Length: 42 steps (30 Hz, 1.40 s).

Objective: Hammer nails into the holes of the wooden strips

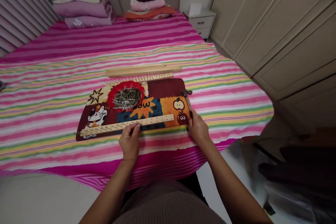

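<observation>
My right hand (198, 126) is closed around the dark handle of a hammer (188, 100), whose head rests over the right edge of a patterned mat (168, 89). At the near edge of a pale wooden strip (154, 120), my left hand (130, 140) has its thumb and fingertips pinched together; whatever is between them is too small to make out. Nails stand in the strip's left part, and its right part shows rows of small holes. Behind it, a red scalloped bowl (111, 97) holds a heap of loose nails (127, 98).
Beyond the mat lie another nail-studded strip (149, 77) and plain wooden pieces (141, 70) on the striped bedspread (225, 94). Folded purple bedding (84, 10) and a pink stack (147, 4) sit at the far end. A nightstand (202, 22) and wardrobe (275, 31) stand right.
</observation>
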Each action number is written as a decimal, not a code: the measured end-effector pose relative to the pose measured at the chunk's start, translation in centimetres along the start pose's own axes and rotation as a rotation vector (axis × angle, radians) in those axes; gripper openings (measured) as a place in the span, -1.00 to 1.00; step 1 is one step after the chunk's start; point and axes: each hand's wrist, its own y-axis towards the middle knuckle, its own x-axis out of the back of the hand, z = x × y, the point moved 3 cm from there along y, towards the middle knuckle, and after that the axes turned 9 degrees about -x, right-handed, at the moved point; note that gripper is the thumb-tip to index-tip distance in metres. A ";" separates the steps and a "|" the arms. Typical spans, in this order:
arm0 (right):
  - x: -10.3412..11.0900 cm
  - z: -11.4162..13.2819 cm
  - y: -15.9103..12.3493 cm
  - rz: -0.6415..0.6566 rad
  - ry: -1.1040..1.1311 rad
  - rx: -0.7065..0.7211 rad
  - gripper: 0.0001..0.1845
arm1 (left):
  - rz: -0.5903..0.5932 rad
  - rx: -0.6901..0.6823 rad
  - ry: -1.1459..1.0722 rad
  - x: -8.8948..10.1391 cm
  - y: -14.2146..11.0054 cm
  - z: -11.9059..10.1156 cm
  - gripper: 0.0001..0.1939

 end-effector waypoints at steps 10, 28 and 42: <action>0.3 -0.8 0.3 -0.017 0.187 0.040 -0.46 | 0.003 -0.159 0.189 -0.4 0.1 -0.5 -0.73; 4.0 5.7 -12.3 0.592 0.817 0.296 -0.58 | 0.056 -0.398 0.252 -1.2 -0.1 -0.5 -0.81; 6.1 7.1 -14.5 0.421 0.658 0.444 -0.56 | 0.100 -0.381 0.222 -1.5 -0.3 0.2 -0.77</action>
